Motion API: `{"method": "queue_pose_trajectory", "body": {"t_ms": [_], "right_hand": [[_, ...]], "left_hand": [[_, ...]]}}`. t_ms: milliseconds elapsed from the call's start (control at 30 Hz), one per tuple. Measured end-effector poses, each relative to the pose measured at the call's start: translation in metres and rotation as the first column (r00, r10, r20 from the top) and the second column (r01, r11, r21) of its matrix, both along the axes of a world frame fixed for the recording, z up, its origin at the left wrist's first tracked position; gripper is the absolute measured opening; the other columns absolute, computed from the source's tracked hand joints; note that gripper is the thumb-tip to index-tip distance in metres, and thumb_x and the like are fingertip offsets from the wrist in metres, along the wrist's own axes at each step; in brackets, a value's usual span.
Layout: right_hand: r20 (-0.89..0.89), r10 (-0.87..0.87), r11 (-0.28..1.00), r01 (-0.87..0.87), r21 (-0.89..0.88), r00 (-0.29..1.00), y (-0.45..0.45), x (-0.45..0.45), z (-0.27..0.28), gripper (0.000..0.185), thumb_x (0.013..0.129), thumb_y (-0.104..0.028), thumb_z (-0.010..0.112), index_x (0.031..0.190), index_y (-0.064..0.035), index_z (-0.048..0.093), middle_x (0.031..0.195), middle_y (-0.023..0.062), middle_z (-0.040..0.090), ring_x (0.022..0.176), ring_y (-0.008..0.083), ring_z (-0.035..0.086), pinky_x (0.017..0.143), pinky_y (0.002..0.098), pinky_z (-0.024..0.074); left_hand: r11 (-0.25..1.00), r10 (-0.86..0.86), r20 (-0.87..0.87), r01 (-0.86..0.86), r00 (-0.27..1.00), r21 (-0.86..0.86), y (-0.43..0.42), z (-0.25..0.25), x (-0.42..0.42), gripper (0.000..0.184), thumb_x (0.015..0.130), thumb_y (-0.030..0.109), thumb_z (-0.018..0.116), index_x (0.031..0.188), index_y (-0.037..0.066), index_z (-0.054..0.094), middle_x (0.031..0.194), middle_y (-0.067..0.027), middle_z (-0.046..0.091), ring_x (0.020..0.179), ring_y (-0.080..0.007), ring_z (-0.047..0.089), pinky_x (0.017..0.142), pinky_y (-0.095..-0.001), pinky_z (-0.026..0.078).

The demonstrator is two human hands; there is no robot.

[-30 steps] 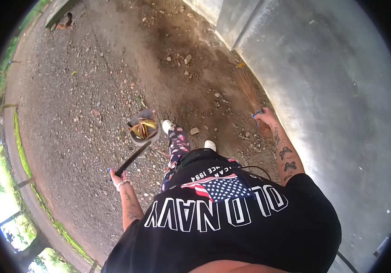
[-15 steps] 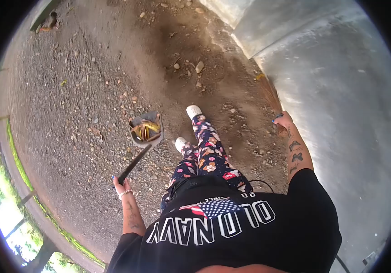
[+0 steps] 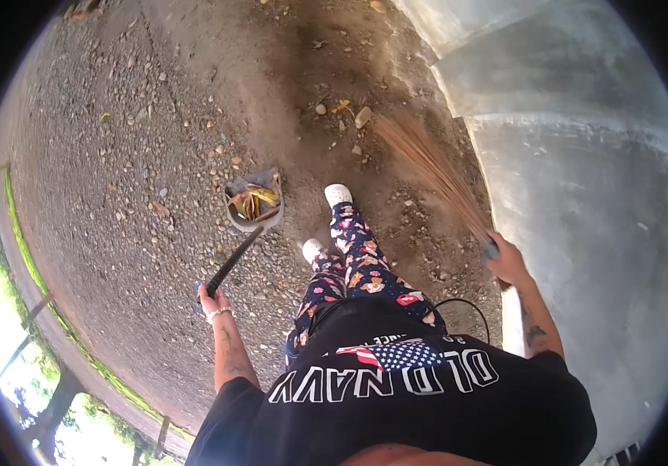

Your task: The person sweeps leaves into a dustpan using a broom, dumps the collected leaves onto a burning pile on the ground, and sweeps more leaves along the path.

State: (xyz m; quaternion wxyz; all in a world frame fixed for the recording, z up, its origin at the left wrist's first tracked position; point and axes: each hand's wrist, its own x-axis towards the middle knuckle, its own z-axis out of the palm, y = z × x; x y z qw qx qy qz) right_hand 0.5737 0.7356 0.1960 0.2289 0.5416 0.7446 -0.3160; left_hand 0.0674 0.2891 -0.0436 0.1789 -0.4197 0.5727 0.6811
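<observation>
My left hand [image 3: 211,297] is closed around the dark handle of a dustpan [image 3: 273,220]. Its grey pan rests on the gravel in front of my feet, with yellow and brown dry leaves [image 3: 253,203] inside. On the other side, my right hand [image 3: 507,260] grips the bound end of a stick broom [image 3: 439,172]. The broom's thin brown bristles fan out forward and left over the dirt, their tips blurred. Near those tips lie a yellow leaf [image 3: 342,106] and a pale stone [image 3: 363,117].
A smooth grey concrete wall or slab [image 3: 575,194] borders the dirt on the right. Gravel [image 3: 147,171] covers the ground to the left. My white shoes [image 3: 338,194] stand between dustpan and broom. A dark cord [image 3: 474,304] loops beside my right hip.
The broom has swung from beside the concrete edge leftward over the dirt. A yellow leaf now lies farther left, near the stones. The dustpan keeps its leaves and place on the ground.
</observation>
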Motion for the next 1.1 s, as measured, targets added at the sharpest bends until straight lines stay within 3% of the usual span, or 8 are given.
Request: {"method": "queue_pose_trajectory", "body": {"t_ms": [200, 367, 600, 667, 800, 867, 1033, 1100], "right_hand": [[-0.148, -0.025, 0.999, 0.021, -0.030, 0.989, 0.051, -0.127, -0.138, 0.062, 0.063, -0.016, 0.064, 0.119, -0.0095, 0.038, 0.100, 0.0163, 0.055, 0.087, 0.0277, 0.055, 0.076, 0.0334, 0.0427], [-0.142, -0.297, 0.735, 0.130, -0.666, 0.944, 0.067, -0.144, -0.083, 0.065, 0.063, -0.011, 0.064, 0.121, -0.0055, 0.035, 0.101, 0.0117, 0.053, 0.088, 0.0181, 0.053, 0.078, 0.0289, 0.0418], [-0.162, -0.294, 0.822, 0.162, -0.546, 0.942, 0.079, -0.145, -0.068, 0.064, 0.063, -0.008, 0.063, 0.120, -0.0049, 0.034, 0.097, 0.0109, 0.055, 0.089, 0.0194, 0.053, 0.079, 0.0307, 0.0412], [-0.198, 0.017, 0.979, -0.056, -0.195, 0.980, 0.083, -0.171, -0.108, 0.063, 0.063, -0.010, 0.063, 0.120, -0.0054, 0.036, 0.101, 0.0138, 0.054, 0.092, 0.0217, 0.052, 0.080, 0.0308, 0.0404], [-0.068, 0.229, 0.932, -0.239, -0.271, 0.971, 0.104, -0.203, -0.142, 0.064, 0.063, -0.011, 0.063, 0.120, -0.0066, 0.035, 0.107, 0.0164, 0.051, 0.095, 0.0225, 0.051, 0.081, 0.0304, 0.0399], [-0.307, 0.205, 0.885, -0.310, -0.347, 0.929, 0.116, -0.176, -0.127, 0.063, 0.063, -0.010, 0.063, 0.120, -0.0090, 0.036, 0.110, 0.0153, 0.049, 0.098, 0.0216, 0.050, 0.081, 0.0301, 0.0402], [-0.066, -0.227, 0.825, 0.156, -0.543, 0.972, 0.089, -0.148, -0.021, 0.060, 0.062, -0.007, 0.064, 0.116, -0.0073, 0.040, 0.106, 0.0131, 0.051, 0.095, 0.0207, 0.050, 0.080, 0.0286, 0.0404], [-0.151, -0.152, 0.893, 0.070, -0.445, 0.977, 0.079, -0.134, -0.062, 0.060, 0.062, -0.007, 0.064, 0.116, -0.0054, 0.039, 0.103, 0.0128, 0.051, 0.093, 0.0202, 0.050, 0.079, 0.0285, 0.0405]], "left_hand": [[0.998, -0.003, -0.040, 0.000, 0.999, -0.059, 0.018, -0.015, 0.003, 0.016, 0.073, 0.018, 0.063, 0.085, 0.013, 0.054, 0.083, 0.0012, 0.053, 0.077, -0.0116, 0.048, 0.063, -0.0271, 0.040], [0.997, 0.037, -0.043, -0.040, 0.998, -0.065, 0.025, 0.004, 0.004, 0.015, 0.074, 0.018, 0.063, 0.085, 0.015, 0.052, 0.084, 0.0028, 0.053, 0.077, -0.0107, 0.048, 0.065, -0.0262, 0.040], [0.989, 0.093, -0.078, -0.101, 0.993, -0.104, 0.015, 0.020, 0.006, 0.020, 0.074, 0.018, 0.062, 0.090, 0.011, 0.052, 0.091, -0.0013, 0.053, 0.084, -0.0138, 0.049, 0.071, -0.0292, 0.042], [0.985, 0.141, -0.125, -0.151, 0.982, -0.078, 0.012, 0.021, 0.012, 0.022, 0.074, 0.018, 0.062, 0.091, 0.010, 0.051, 0.093, -0.0028, 0.052, 0.085, -0.0152, 0.049, 0.071, -0.0294, 0.043], [0.956, 0.268, -0.096, -0.277, 0.959, -0.099, -0.012, 0.040, 0.021, 0.016, 0.073, 0.014, 0.062, 0.084, 0.008, 0.054, 0.085, -0.0046, 0.053, 0.082, -0.0154, 0.050, 0.072, -0.0329, 0.045], [0.937, 0.327, -0.100, -0.336, 0.940, -0.092, -0.036, 0.051, 0.029, 0.015, 0.073, 0.015, 0.063, 0.082, 0.007, 0.055, 0.084, -0.0050, 0.054, 0.081, -0.0155, 0.050, 0.071, -0.0327, 0.045], [0.886, 0.442, -0.138, -0.456, 0.886, -0.084, -0.068, 0.068, 0.054, 0.016, 0.073, 0.017, 0.062, 0.078, 0.003, 0.056, 0.081, -0.0051, 0.055, 0.077, -0.0170, 0.053, 0.069, -0.0312, 0.045], [0.867, 0.484, -0.140, -0.495, 0.864, -0.061, -0.078, 0.065, 0.066, 0.017, 0.074, 0.018, 0.062, 0.079, 0.004, 0.055, 0.081, -0.0050, 0.055, 0.077, -0.0171, 0.053, 0.069, -0.0310, 0.045]]}}
